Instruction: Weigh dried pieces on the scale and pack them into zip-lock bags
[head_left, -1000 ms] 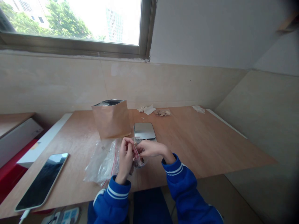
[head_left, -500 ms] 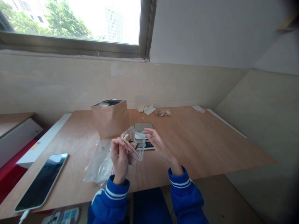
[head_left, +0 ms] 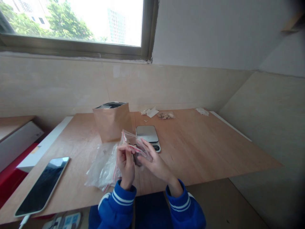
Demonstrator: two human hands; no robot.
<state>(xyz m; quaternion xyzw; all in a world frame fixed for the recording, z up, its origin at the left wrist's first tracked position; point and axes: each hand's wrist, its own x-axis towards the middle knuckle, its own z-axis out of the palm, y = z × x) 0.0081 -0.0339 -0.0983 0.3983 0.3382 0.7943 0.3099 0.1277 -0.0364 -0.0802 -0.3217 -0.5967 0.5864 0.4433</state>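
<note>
A clear zip bag [head_left: 130,137] with a red seal line and brownish pieces inside is held over the table's front half. Pinched on its left edge is my left hand [head_left: 126,163]. My right hand [head_left: 153,161] is closed round the bag's right side, thumb below and fingers above. Just behind the hands lies a kitchen scale [head_left: 147,133] with a silver plate; its front is partly hidden. More clear bags [head_left: 101,168] lie flat to the left of my left hand. A brown paper pouch [head_left: 113,123] stands upright with its top open.
A phone [head_left: 44,186] with a white cable lies at the table's [head_left: 202,152] left front. Towards the wall are white scraps [head_left: 152,112], a bag of brown pieces [head_left: 166,115] and a crumpled white piece [head_left: 202,111]. A window is above.
My right hand has moved left and down and taken hold of the bag. The bag has turned, and its pieces are now more hidden. My left hand has shifted slightly right.
</note>
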